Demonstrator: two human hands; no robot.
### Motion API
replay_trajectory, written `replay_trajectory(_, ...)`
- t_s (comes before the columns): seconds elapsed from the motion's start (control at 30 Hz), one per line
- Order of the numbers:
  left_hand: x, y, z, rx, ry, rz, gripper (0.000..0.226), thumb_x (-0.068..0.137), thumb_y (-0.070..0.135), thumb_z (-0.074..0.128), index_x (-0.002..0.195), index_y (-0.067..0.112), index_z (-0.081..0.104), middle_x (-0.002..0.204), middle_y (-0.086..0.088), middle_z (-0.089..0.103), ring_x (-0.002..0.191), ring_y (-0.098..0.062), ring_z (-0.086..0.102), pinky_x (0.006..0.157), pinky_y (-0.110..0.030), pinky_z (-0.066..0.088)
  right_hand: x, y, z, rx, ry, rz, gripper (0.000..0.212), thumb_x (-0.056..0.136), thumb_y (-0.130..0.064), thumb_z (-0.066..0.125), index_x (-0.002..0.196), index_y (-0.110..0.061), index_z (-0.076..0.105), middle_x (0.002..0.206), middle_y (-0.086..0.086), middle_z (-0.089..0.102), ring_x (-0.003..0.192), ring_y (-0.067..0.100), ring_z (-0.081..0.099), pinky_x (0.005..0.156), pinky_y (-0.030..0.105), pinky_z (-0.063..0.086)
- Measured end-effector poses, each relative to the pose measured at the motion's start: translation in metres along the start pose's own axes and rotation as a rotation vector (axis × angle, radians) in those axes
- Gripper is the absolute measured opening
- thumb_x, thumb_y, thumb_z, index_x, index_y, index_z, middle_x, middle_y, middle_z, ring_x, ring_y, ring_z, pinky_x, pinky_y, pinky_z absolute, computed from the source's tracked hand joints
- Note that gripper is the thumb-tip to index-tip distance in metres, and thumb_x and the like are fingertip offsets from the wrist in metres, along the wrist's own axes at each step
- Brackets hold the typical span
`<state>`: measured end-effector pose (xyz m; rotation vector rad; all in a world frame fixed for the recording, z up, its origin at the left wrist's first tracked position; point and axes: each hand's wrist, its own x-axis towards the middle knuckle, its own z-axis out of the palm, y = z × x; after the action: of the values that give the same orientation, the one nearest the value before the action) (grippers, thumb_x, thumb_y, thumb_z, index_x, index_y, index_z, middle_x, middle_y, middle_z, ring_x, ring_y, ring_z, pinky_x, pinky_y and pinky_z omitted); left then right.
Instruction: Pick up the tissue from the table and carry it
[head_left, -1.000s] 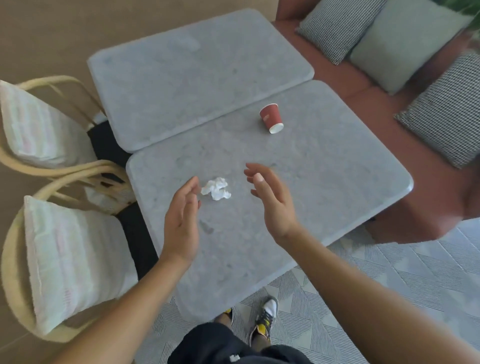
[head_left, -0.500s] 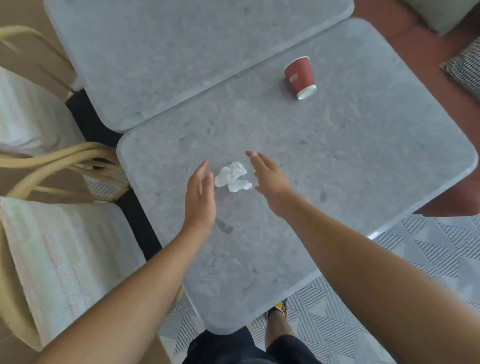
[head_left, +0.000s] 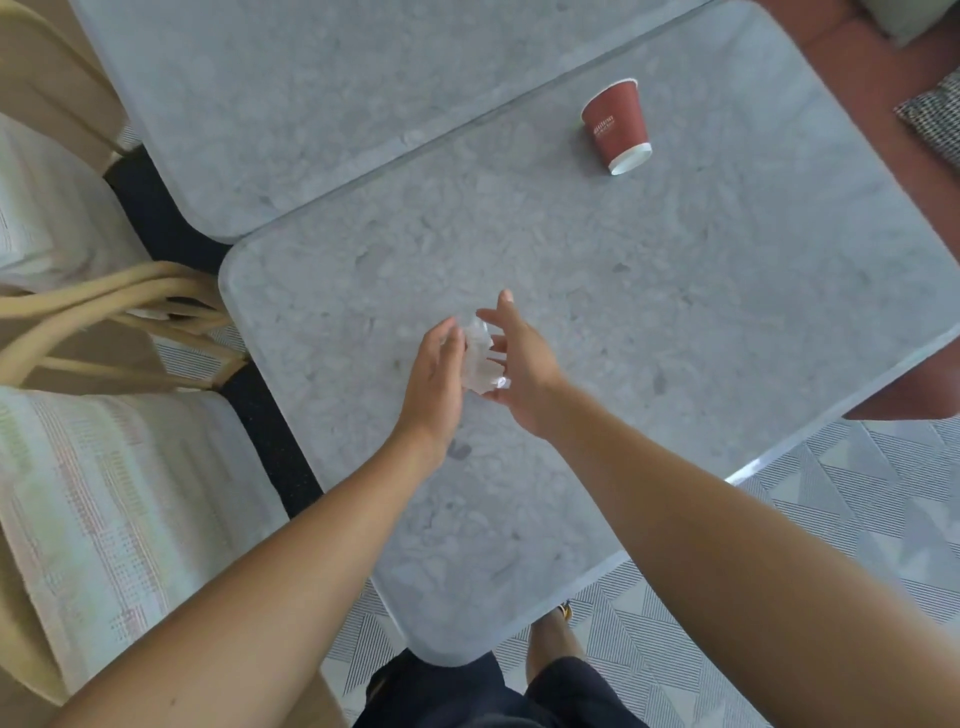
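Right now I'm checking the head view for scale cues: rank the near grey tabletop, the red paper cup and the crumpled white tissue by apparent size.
1. near grey tabletop
2. red paper cup
3. crumpled white tissue, partly hidden between the hands, so its rank against the cup is unsure.

The crumpled tissue (head_left: 480, 358) is a small white wad of thin paper, creased and bunched, with ragged folds and a loose corner poking out at its near end. It lies on the grey marbled surface (head_left: 675, 322), a little toward 9 o'clock from the slab's middle. It sits between the left hand (head_left: 435, 379) at its 9 o'clock side and the right hand (head_left: 519, 371) at its 3 o'clock side, both with straight fingers. Whether they press it or only flank it cannot be told.
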<state>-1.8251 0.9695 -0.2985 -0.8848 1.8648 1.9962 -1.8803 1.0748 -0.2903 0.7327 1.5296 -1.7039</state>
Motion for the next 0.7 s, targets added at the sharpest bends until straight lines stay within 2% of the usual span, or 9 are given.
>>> replay_trajectory(0.1,-0.011,0.006,0.009,-0.035,-0.017,0.037,0.038,0.112,0.049,0.04,0.144,0.028,0.047,0.127,0.003,0.07,0.114,-0.004,0.07,0.106,-0.036,0.055,-0.009,0.004,-0.014,0.022,0.037,-0.014,0.049,0.103,-0.067,0.043,0.122,-0.03,0.069,0.117,0.005,0.074,0.115,0.027,0.069,0.103,0.051,0.055)
replay_trajectory(0.2,-0.029,0.013,0.022,-0.015,-0.076,0.085,0.033,0.113,0.041,0.038,0.141,0.025,0.048,0.122,0.0,0.073,0.104,0.005,0.072,0.092,-0.027,0.059,-0.025,0.007,-0.033,0.072,0.047,-0.033,0.044,0.102,-0.063,0.048,0.117,-0.027,0.069,0.112,0.013,0.076,0.103,0.027,0.072,0.097,0.048,0.057)
replay_trajectory(0.3,-0.048,0.019,0.036,0.014,-0.146,0.125,0.034,0.112,0.043,0.043,0.141,0.027,0.05,0.122,-0.002,0.072,0.105,0.006,0.071,0.095,-0.031,0.06,-0.044,0.014,-0.055,0.158,0.03,-0.035,0.035,0.099,-0.054,0.06,0.113,-0.022,0.067,0.103,0.006,0.071,0.09,0.025,0.067,0.093,0.044,0.056)
replay_trajectory(0.4,-0.069,0.026,0.053,0.038,-0.214,0.173,0.031,0.113,0.033,0.041,0.141,0.023,0.049,0.123,0.003,0.071,0.105,0.011,0.069,0.094,-0.03,0.06,-0.067,0.021,-0.081,0.265,0.047,-0.024,0.045,0.086,-0.05,0.071,0.116,-0.017,0.067,0.104,0.004,0.069,0.079,0.022,0.066,0.075,0.035,0.057)
replay_trajectory(0.43,-0.076,0.027,0.059,0.052,-0.238,0.193,0.032,0.113,0.032,0.04,0.142,0.022,0.049,0.124,0.005,0.071,0.108,0.011,0.068,0.092,-0.028,0.061,-0.075,0.023,-0.09,0.304,0.064,-0.028,0.045,0.087,-0.048,0.072,0.117,-0.015,0.068,0.101,0.004,0.069,0.076,0.021,0.066,0.072,0.033,0.056)
replay_trajectory(0.57,-0.101,0.026,0.084,0.128,-0.304,0.274,0.038,0.107,0.045,0.044,0.138,0.024,0.054,0.127,0.009,0.069,0.118,0.007,0.065,0.09,-0.025,0.059,-0.111,0.031,-0.124,0.472,0.135,-0.04,0.017,0.099,-0.033,0.064,0.105,-0.017,0.068,0.086,0.004,0.068,0.066,0.02,0.063,0.064,0.03,0.048)
replay_trajectory(0.7,-0.124,0.021,0.115,0.176,-0.35,0.301,0.044,0.1,0.051,0.042,0.136,0.032,0.056,0.132,0.009,0.068,0.125,0.002,0.063,0.09,-0.024,0.057,-0.147,0.043,-0.165,0.625,0.16,-0.082,0.017,0.1,-0.032,0.061,0.101,-0.017,0.069,0.086,0.005,0.067,0.07,0.022,0.061,0.062,0.03,0.044)
